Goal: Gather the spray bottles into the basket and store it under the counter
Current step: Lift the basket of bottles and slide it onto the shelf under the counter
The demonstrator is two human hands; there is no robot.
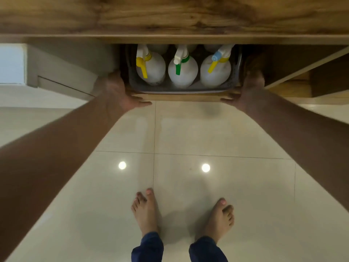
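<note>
**Sliding the loaded basket home under the counter**

Looking down from the head view, the grey basket [181, 89] sits on a low wooden shelf [181, 97] beneath the wooden counter [173, 17], its far half already hidden under the counter's edge. Three white spray bottles stand upright along its near row: one with a yellow trigger [150, 68] on the left, one with a green trigger [182, 71] in the middle, one with a blue nozzle and yellow trigger [215, 69] on the right. More bottle tops show dimly behind them.

The left hand [120, 93] grasps the basket's near left corner, thumb lying along the front edge; the right hand [247, 89] grips the near right corner the same way. How the fingers wrap the sides is hidden in shadow.

The gathering looks done, and what remains is seating the basket. To do this well, I would push evenly with both hands so that it goes in straight, keep it flat so the tall bottles do not tip, and watch that the spray heads pass under the counter lip. Bare feet [145, 210] stand on the glossy tiled floor [207, 133], near the shelf.
</note>
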